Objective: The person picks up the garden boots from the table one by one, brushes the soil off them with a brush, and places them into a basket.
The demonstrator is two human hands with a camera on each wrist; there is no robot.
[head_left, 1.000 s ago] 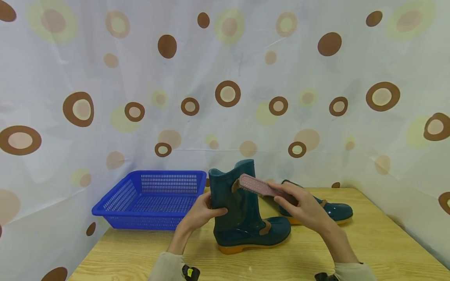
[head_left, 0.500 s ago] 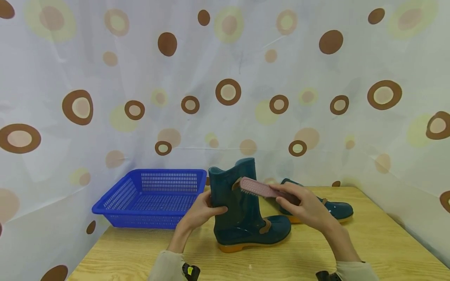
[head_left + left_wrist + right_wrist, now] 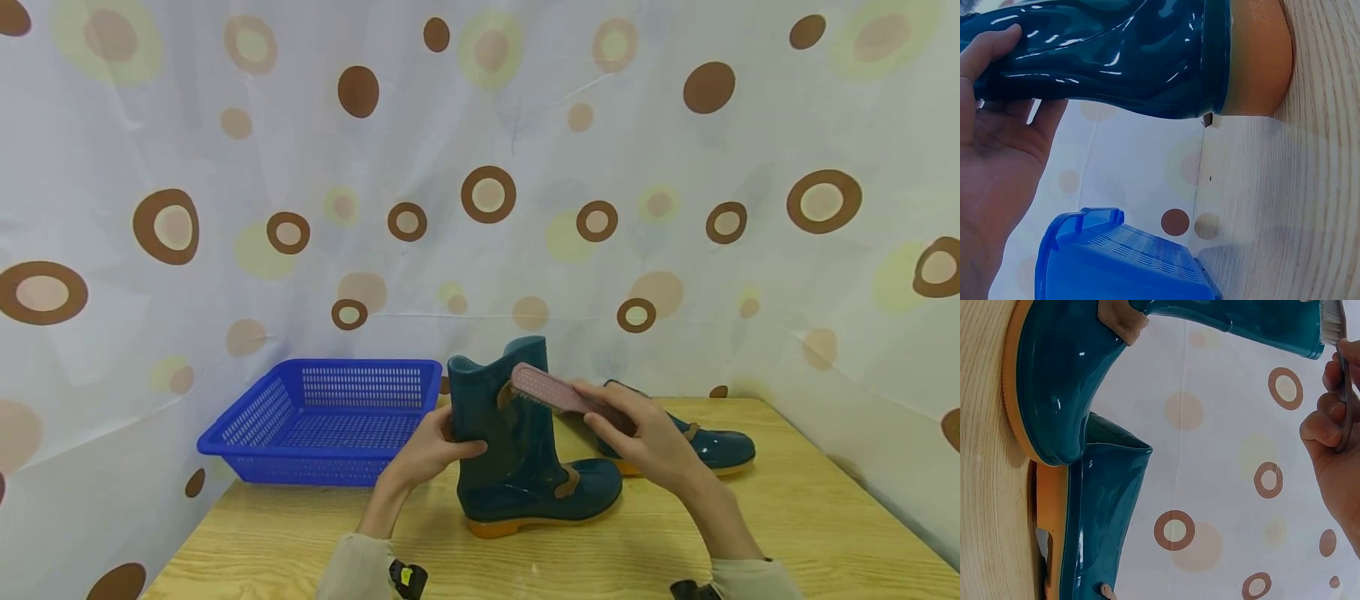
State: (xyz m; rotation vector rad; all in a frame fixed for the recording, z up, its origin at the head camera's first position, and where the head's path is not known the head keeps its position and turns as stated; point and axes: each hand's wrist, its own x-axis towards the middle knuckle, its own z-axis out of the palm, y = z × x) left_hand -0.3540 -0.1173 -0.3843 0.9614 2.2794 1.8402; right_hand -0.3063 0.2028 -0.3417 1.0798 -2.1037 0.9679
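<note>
A dark teal rubber boot (image 3: 498,483) with an orange sole stands upright on the table, brown trims on its shaft and instep. My left hand (image 3: 431,450) grips the back of the shaft, thumb on the near side; in the left wrist view the fingers reach behind the boot. A pink brush (image 3: 546,388) is in my right hand (image 3: 648,437), fingers curled round its handle. Its bristle end lies at the upper shaft by the brown trim. In the right wrist view the bristles (image 3: 1331,324) meet the boot near its top edge.
Behind my right hand, a second teal shoe or boot (image 3: 723,448) stands on the wooden table (image 3: 810,517); my hand partly covers it. A blue plastic basket (image 3: 318,468) sits at the left. A dotted white curtain (image 3: 420,150) hangs behind.
The brush head dipped slightly along the upper shaft, then rose again, my right hand moving with it. My left hand keeps its grip and the boot stays in place.
</note>
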